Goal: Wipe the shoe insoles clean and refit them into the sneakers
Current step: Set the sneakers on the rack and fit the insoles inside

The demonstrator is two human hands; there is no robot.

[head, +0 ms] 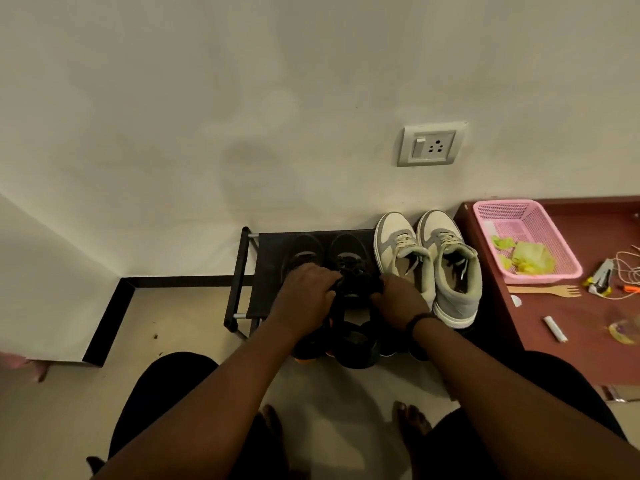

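Two black sneakers stand side by side on a low black shoe rack (242, 271) against the wall. My left hand (306, 294) lies over the heel of the left black sneaker (303, 252), its fingers curled onto the collar of the right black sneaker (348, 259). From the other side, my right hand (398, 299) grips that same sneaker's collar. A white and grey pair of sneakers (429, 265) stands to the right on the rack, openings facing me. No loose insole or cloth can be seen.
More dark shoes (353, 344) sit on the rack's lower tier under my wrists. A maroon table (561, 327) at right holds a pink basket (526, 237), a wooden fork (543, 291) and a cable. A wall socket (431, 145) is above. My bare feet rest on the floor.
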